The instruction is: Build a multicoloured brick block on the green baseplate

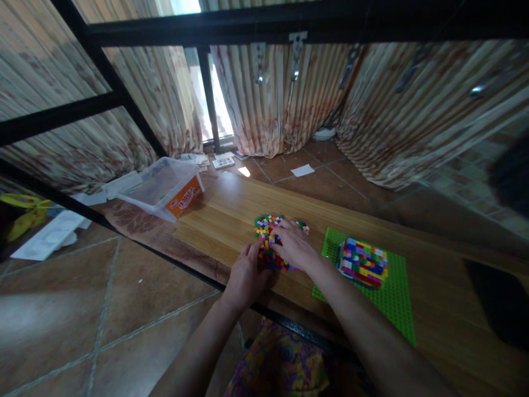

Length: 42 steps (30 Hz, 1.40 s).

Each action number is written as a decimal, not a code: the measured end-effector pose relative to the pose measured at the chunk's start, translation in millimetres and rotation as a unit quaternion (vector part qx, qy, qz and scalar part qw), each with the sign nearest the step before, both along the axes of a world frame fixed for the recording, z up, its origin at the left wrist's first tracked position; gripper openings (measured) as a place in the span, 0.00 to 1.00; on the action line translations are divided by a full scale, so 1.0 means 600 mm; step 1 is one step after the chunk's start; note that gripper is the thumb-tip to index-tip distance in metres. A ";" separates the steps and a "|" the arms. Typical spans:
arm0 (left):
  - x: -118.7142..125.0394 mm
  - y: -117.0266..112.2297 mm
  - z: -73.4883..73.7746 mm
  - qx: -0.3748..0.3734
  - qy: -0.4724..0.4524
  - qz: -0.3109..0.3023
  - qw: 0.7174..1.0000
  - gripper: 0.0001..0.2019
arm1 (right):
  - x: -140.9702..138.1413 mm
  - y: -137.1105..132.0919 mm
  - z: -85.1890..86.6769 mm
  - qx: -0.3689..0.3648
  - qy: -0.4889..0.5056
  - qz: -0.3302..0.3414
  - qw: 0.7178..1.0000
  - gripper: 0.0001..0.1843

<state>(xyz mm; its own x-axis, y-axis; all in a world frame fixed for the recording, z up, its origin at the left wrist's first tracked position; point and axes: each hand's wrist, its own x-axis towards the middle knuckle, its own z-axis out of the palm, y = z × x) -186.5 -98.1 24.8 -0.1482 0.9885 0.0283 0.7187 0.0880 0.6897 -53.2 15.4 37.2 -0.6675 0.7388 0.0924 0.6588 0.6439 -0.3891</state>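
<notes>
Lying under the right hand (293, 244) and beside the left hand (247, 277) are bricks (264, 224), both grips unclear.

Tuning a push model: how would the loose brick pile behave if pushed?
The brick pile would likely scatter: its pieces lie loose on the wooden tabletop. Each piece looks tiny beside the right hand, so probably light. Blocky shapes suggest sliding more than rolling.

Two hands, one left hand (247, 275) and one right hand (292, 242), are at one pile of bricks (264, 223) too many to count, on one wooden tabletop (223, 204). To their right there are one green baseplate (397, 303), one brick build (363, 262) on it and one dark flat object (498, 303); to their far left stands one clear bin (155, 193).
</notes>
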 end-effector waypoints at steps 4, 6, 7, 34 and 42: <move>0.012 0.011 -0.016 0.021 0.022 0.017 0.999 0.31 | 0.015 -0.006 0.002 -0.015 0.055 -0.050 0.997 0.06; 0.017 0.017 -0.022 0.038 0.029 0.029 0.998 0.29 | 0.020 -0.008 0.001 -0.015 0.060 -0.058 0.996 0.06; 0.020 0.019 -0.024 0.044 0.030 0.033 0.998 0.29 | 0.021 -0.008 0.000 -0.013 0.057 -0.055 0.997 0.07; 0.022 0.012 -0.025 0.072 -0.010 0.028 0.997 0.24 | -0.008 0.018 -0.003 0.017 -0.014 0.026 0.999 0.07; 0.013 0.008 -0.017 0.098 -0.059 0.032 0.993 0.23 | 0.010 0.005 0.009 0.001 0.062 -0.013 0.998 0.05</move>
